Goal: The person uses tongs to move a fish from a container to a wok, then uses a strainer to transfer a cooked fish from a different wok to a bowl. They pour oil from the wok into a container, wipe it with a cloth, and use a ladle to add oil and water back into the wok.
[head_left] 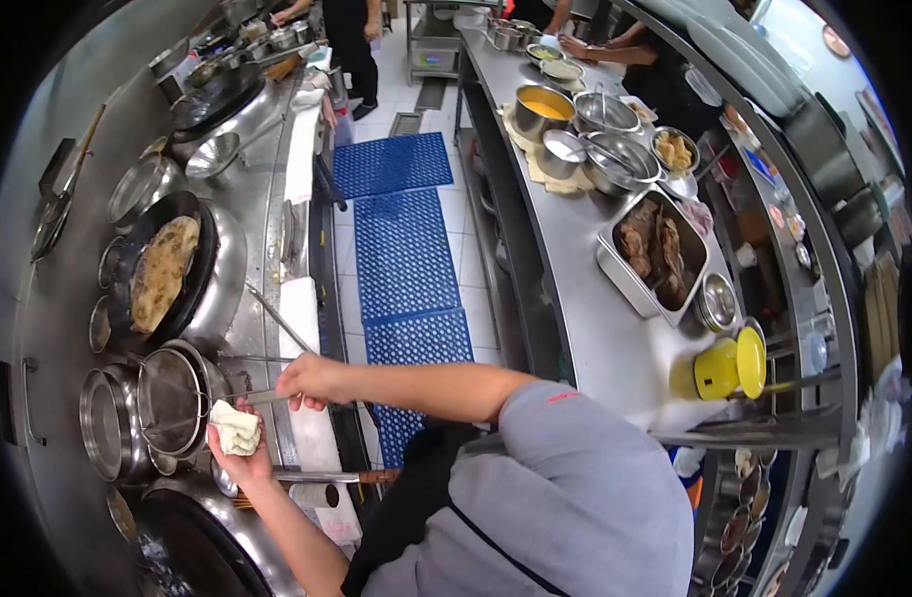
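Note:
My right hand [314, 382] is closed around the handle of a round mesh strainer [170, 400]. The strainer's bowl lies to the left, over the metal pots beside the stove. Just below the handle, my left hand [243, 454] is palm up with its fingers curled around a folded, cream-white cloth [236, 430]. The cloth sits close to where the handle meets the strainer's rim. Beyond my hands, a black wok [205, 269] holds a large, flat, browned piece of food [165, 274]. Another dark wok [192, 542] is nearer my left forearm.
Lidded pots [108, 423] stand along the wall. A metal counter [605, 348] on the right bears a tray [625, 289] of dark meat, a pot of yellow liquid [544, 107] and a yellow container [717, 370]. Blue mats [406, 249] cover the aisle. Other people work at the far end.

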Action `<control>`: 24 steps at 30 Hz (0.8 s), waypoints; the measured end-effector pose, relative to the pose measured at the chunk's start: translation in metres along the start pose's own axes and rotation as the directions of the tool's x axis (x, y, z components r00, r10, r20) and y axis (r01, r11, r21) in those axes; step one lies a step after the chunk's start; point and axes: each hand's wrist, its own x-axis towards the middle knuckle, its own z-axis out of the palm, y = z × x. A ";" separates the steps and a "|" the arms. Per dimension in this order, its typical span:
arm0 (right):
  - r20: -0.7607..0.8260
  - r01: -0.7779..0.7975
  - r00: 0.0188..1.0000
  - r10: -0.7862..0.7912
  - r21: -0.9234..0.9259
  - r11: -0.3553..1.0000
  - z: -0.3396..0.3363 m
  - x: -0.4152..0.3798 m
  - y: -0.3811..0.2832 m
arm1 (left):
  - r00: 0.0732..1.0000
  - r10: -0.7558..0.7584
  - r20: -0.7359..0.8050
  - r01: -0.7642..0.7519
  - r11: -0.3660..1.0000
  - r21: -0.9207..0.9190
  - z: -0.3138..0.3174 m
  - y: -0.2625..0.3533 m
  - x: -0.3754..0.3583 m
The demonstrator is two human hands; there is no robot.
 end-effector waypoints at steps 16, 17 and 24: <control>-0.573 -0.181 0.732 0.368 0.358 0.916 -0.264 -0.026 0.051 | 0.963 0.258 -0.077 -0.239 0.950 0.201 -0.040 0.074 -0.037; -0.579 -0.150 0.733 0.356 0.373 0.916 -0.291 -0.014 0.060 | 0.963 0.266 -0.034 -0.253 0.943 0.217 -0.043 0.089 -0.033; -0.577 -0.159 0.768 0.276 0.246 0.956 -0.375 0.149 0.016 | 0.796 0.558 -0.233 -0.392 0.769 0.505 0.084 0.096 -0.032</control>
